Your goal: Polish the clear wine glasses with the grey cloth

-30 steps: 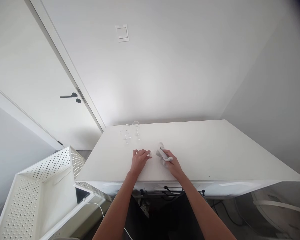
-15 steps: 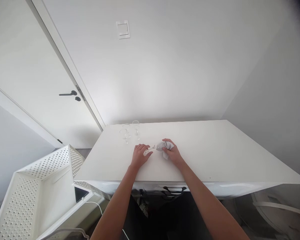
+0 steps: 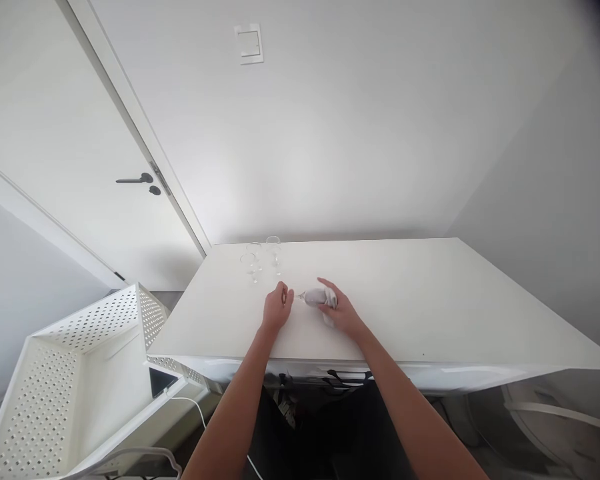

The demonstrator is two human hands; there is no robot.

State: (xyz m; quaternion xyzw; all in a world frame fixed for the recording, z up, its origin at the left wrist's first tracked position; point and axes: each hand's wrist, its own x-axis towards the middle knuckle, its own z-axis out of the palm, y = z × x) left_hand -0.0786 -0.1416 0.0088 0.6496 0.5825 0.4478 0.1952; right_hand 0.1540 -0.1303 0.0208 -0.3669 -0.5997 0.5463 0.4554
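A clear stemmed glass (image 3: 314,297) lies sideways between my hands above the white tabletop. My left hand (image 3: 278,307) is closed around the foot end of its stem. At the bowl end, my right hand (image 3: 341,311) grips a pale cloth (image 3: 331,300), part of which is pushed into the bowl. The right thumb and fingers curl around the bowl's rim. Farther back on the left stand several more clear glasses, among them a front one (image 3: 249,265) and a back one (image 3: 274,252).
The white tabletop (image 3: 405,300) meets the wall at the back. A white perforated shelf unit (image 3: 45,400) with a dark phone (image 3: 161,382) and white cable (image 3: 190,401) stands at the left. Beyond it is a door with a dark handle (image 3: 136,179). Dark drawer handles (image 3: 347,381) show below the front edge.
My left hand has closed more around the foot of the glass. The glass and the right hand with the cloth have shifted slightly left, and the bowl has turned.
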